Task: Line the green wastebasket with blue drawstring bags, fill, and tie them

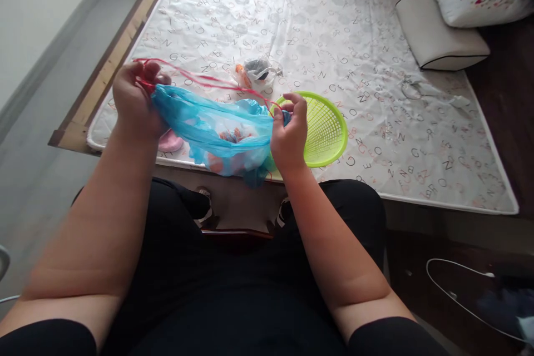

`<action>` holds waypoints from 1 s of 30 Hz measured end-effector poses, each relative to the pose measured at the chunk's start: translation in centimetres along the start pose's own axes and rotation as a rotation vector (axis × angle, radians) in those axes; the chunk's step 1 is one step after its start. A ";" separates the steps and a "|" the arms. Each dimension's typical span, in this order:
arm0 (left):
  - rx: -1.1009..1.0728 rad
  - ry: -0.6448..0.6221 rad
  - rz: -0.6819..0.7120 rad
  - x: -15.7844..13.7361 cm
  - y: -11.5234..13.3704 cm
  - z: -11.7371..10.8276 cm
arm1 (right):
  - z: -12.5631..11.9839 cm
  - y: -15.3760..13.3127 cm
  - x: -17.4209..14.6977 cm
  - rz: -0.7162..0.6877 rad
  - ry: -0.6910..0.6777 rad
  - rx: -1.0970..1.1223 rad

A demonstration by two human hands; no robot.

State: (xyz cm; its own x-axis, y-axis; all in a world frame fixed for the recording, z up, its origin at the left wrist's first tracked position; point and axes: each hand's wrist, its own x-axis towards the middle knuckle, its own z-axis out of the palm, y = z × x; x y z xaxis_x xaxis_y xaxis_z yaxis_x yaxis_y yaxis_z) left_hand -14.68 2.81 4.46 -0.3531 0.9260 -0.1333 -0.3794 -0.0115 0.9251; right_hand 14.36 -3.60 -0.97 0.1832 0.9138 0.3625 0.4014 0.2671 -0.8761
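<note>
A blue translucent plastic bag [212, 122] with a red drawstring [208, 79] is stretched between my hands above the mattress's near edge. My left hand [139, 92] closes on the bag's left end, with a loop of the string at its fingers. On the right end, my right hand [290, 130] pinches the bag's rim where the string comes out. Crumpled orange and whitish bits show through the plastic and its mouth; I cannot make out what they are. Beside my right hand a lime-green plastic basket [329, 128] lies tipped, its mesh inside facing me.
Past the blue bag, a small white plastic bag [261, 72] with dark and orange contents lies on the letter-printed mattress [334, 39]. Something pink [170, 141] sits under my left wrist. Two pillows [442, 33] rest at the far right; a white cable [454, 295] runs across the floor.
</note>
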 end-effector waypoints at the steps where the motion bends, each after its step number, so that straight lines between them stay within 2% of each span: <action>1: -0.056 -0.042 0.011 -0.8 0.1 0.6 | 0.1 -0.3 -0.1 -0.016 -0.023 -0.014; 3: -0.076 -0.160 -0.017 -2.3 0.1 1.4 | 0.3 -1.0 -0.4 -0.074 -0.104 -0.055; 7: 0.140 -0.533 -0.134 -3.9 -0.3 1.0 | 1.4 -2.2 -1.3 -0.241 -0.295 -0.158; 10: 0.367 -0.883 -0.299 -3.8 -0.8 -0.1 | 2.1 -1.7 -1.6 -0.254 -0.359 -0.203; 12: 0.489 -1.016 -0.372 -3.5 -1.2 -0.7 | 2.5 -0.8 -1.5 -0.235 -0.408 -0.207; 16: 0.635 -1.038 -0.421 -3.0 -2.1 -1.2 | 2.7 0.6 -1.1 -0.176 -0.506 -0.128; 21: 0.675 -1.096 -0.473 -3.6 -2.4 -0.3 | 3.0 0.0 -1.2 -0.035 -0.552 0.202; 24: 0.795 -1.205 -0.471 -4.2 -2.6 0.9 | 3.3 -0.3 -1.4 0.136 -0.593 0.323; 27: 0.889 -1.354 -0.431 -4.5 -3.1 1.7 | 3.3 -0.4 -1.6 0.263 -0.638 0.345; 30: 0.938 -1.402 -0.444 -4.5 -3.7 1.9 | 3.2 -0.6 -1.6 0.345 -0.666 0.389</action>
State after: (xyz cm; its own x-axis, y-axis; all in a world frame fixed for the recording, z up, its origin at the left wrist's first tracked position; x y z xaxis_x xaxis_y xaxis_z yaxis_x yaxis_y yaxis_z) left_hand -10.04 -0.57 2.33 0.7683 0.4009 -0.4991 0.5270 0.0466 0.8486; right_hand 10.97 -4.28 -2.06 -0.3771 0.9205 -0.1020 0.0600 -0.0856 -0.9945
